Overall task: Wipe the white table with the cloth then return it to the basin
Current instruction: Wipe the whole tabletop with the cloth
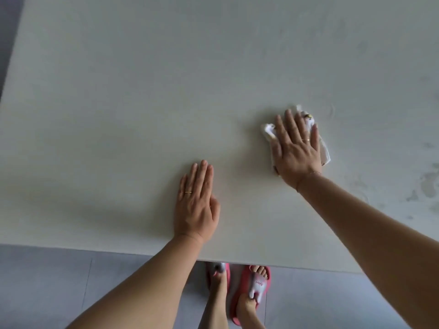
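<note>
The white table (142, 103) fills most of the view. A small white cloth (269, 130) lies on it right of centre, with a small yellow mark near its far end. My right hand (295, 150) presses flat on the cloth with straight, spread fingers, covering most of it. My left hand (196, 203) rests flat on the bare tabletop near the front edge, fingers straight and together, holding nothing. The basin is not in view.
Wet streaks and patches (425, 184) mark the table's right side. The table's front edge (95, 250) runs across the lower part of the view, its left edge slanting at the far left. Below it are grey floor tiles (47, 286) and my feet in pink slippers (251, 288).
</note>
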Tool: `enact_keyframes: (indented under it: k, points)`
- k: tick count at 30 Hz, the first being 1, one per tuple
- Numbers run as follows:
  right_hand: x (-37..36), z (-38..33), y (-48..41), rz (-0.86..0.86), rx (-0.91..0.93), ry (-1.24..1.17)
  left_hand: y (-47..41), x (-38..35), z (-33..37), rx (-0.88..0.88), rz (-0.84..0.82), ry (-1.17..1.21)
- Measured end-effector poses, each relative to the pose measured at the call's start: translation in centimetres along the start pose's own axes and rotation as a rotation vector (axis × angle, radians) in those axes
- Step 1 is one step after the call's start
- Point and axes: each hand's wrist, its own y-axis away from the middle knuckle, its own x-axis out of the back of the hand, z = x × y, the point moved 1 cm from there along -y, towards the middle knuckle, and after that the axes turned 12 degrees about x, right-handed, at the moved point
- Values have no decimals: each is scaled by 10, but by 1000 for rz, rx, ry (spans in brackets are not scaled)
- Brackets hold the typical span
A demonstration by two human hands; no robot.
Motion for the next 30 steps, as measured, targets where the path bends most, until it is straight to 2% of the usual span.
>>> enact_keyframes:
  k: [2,3,4,5,7,9,11,12,14,16,18,20,22,24,26,27,30]
  points:
    - [-3,-4,-12,62,-254,-27,-1,-1,0,5,6,0]
    - [-6,-18,-12,81,-315,-35,-1,-1,0,4,5,-3]
    - [-11,-37,-9,94,-301,-46,-1,-2,0,1,0,-9]
    - [-16,-59,-2,87,-205,-47,-1,-1,0,0,-8,-17]
    - [-22,-94,14,13,118,-18,0,0,-1,3,-22,-33]
    - [-16,-86,14,-38,391,39,0,2,0,5,-32,-38]
    - [-7,-54,-3,-52,466,107,0,2,1,5,-32,-37]
    - [-4,-37,-13,-45,389,112,0,2,1,4,-32,-35]
    - [1,-9,-33,-12,58,50,-1,2,1,7,-34,-27]
    - [1,-9,-44,39,-241,-1,-1,2,0,11,-43,-17]
    - [-4,-36,-44,49,-347,-49,1,2,1,13,-64,-14]
    - [-12,-75,-35,18,-196,-47,-1,3,1,21,-75,-22]
    - [-18,-103,-20,-50,101,12,-2,4,1,23,-86,-41]
    - [-13,-92,-22,-81,356,65,-1,5,1,7,-90,-47]
    - [-5,-58,-35,-78,443,128,-2,4,1,0,-80,-46]
    - [-1,-40,-45,-67,368,120,-2,4,1,2,-74,-49]
    - [2,-15,-69,28,-103,-6,-1,3,2,10,-82,-51]
